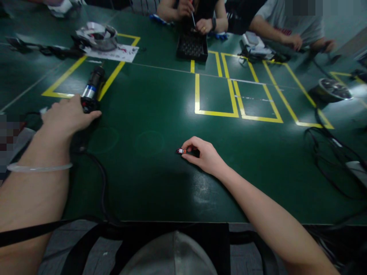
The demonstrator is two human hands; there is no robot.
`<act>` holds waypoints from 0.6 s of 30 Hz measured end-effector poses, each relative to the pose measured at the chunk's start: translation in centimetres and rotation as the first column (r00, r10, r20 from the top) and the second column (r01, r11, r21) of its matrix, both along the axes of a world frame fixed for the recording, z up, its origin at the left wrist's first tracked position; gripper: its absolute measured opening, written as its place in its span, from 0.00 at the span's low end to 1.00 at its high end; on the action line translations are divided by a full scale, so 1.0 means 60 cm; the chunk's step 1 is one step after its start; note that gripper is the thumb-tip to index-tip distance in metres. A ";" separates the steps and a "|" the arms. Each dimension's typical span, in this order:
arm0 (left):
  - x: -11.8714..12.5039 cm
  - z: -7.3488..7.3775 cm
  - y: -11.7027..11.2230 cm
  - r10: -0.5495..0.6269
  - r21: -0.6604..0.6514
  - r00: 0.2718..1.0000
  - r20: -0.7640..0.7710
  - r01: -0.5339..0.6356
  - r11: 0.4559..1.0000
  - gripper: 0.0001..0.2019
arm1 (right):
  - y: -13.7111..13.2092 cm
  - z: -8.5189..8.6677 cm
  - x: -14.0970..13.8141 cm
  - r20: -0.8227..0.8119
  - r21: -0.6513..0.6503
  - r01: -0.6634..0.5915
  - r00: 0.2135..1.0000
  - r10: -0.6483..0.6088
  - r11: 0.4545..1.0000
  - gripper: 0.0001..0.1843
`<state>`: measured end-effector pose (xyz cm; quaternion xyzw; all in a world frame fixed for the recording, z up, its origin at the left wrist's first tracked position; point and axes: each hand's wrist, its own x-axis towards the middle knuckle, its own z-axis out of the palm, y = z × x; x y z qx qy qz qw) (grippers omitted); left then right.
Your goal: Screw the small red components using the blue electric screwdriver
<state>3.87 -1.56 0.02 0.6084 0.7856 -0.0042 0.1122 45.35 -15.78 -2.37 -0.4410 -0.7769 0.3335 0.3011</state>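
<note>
My left hand (pixel 67 116) reaches over the near end of a black electric screwdriver (pixel 91 90) with a silver band, which lies on the green table (pixel 160 114). Its fingers curl over the tool's end. My right hand (pixel 202 154) rests on the table near the middle. Its fingers pinch a small dark part with a red and silver tip (pixel 180 151) against the surface. A black cable (pixel 100 179) runs from the tool toward me.
Yellow tape boxes (pixel 216 112) mark the table. Across it, a person's hands work over a black tray (pixel 192 46), and another person's arm (pixel 275 32) rests by a device. A metal bowl (pixel 99 36) sits far left, a round fan (pixel 332 89) and cables (pixel 329 152) lie right.
</note>
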 end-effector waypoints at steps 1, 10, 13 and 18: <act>0.000 0.001 0.000 -0.017 0.016 1.000 -0.001 0.017 1.000 0.57 | 0.000 0.000 0.001 0.003 0.000 0.005 1.000 -0.005 1.000 0.06; 0.008 0.001 0.013 -0.025 0.067 0.999 -0.036 0.027 0.997 0.54 | 0.003 -0.003 0.001 -0.023 0.015 0.028 0.999 -0.027 1.000 0.04; 0.019 0.003 0.011 -0.010 0.053 0.989 -0.148 0.018 0.998 0.50 | 0.003 -0.003 0.000 -0.030 0.021 0.035 0.999 -0.035 0.999 0.05; 0.044 0.009 -0.007 -0.073 0.026 0.969 -0.235 0.081 0.996 0.43 | 0.003 -0.003 0.000 -0.039 0.019 0.047 0.998 -0.047 0.999 0.05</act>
